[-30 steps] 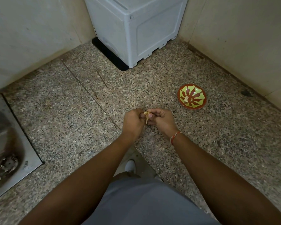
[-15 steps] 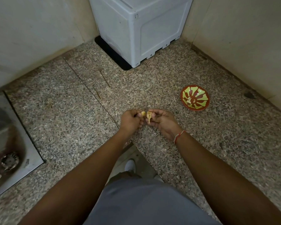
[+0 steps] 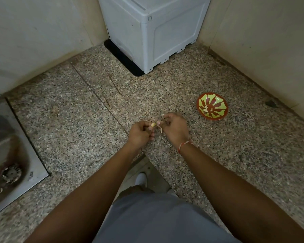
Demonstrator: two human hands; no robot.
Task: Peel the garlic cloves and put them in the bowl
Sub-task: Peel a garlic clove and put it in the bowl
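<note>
Pale yellow and partly bared, the small garlic clove (image 3: pixel 153 124) sits between our two hands, which we hold above the speckled grey-brown granite counter (image 3: pixel 74 123). Our left hand (image 3: pixel 142 133) has its grip curled tight, thumb and forefinger pinching the clove at its tip. Our right hand (image 3: pixel 175 128) is likewise curled, its grip closed on a thin strip of papery garlic skin (image 3: pixel 161 129) that hangs down from the fingertips just beside the clove. A red and white thread bracelet (image 3: pixel 184 145) circles our right wrist.

To the right of our hands, apart from them, rests the small round red bowl with a yellow-green leaf pattern (image 3: pixel 212 106); a few pale peeled cloves (image 3: pixel 206 109) lie inside it near the middle.

At the far corner of the counter stands a light grey moulded plastic box (image 3: pixel 153 32) on a black mat (image 3: pixel 123 62), against plain beige walls (image 3: pixel 263 41) on both sides. A stainless steel sink (image 3: pixel 9 149) with a round drain strainer (image 3: pixel 11 172) is set into the counter at the left. A dark seam runs diagonally across the stone. Below, we see our grey clothing (image 3: pixel 156 220) and a white shoe (image 3: pixel 141 178) on the floor.

We can read no writing or brand anywhere in this head view.
</note>
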